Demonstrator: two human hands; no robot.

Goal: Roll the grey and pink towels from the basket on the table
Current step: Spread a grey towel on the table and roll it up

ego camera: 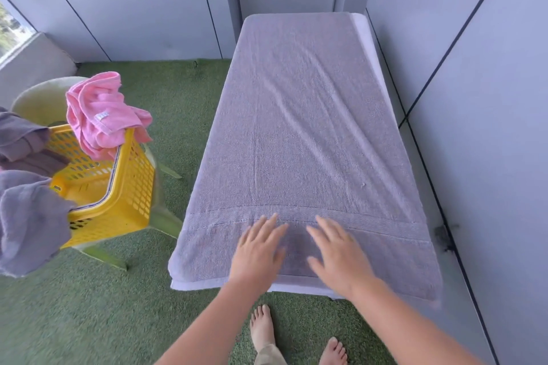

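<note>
A grey towel (pixel 305 127) lies spread flat along the whole white table (pixel 363 35), lightly creased. My left hand (pixel 258 249) and my right hand (pixel 338 252) rest side by side, fingers straight, on the towel's near end just below its woven band. To the left stands a yellow basket (pixel 130 184). A crumpled pink towel (pixel 100 115) hangs over the basket's far rim. More grey towels (pixel 29 213) drape over its left and near rim.
The basket sits on a pale green plastic chair (pixel 161 216). Green artificial grass (pixel 89 305) covers the floor. Grey panel walls (pixel 474 98) close in the table's far end and right side. My bare feet (pixel 262 329) stand at the table's near edge.
</note>
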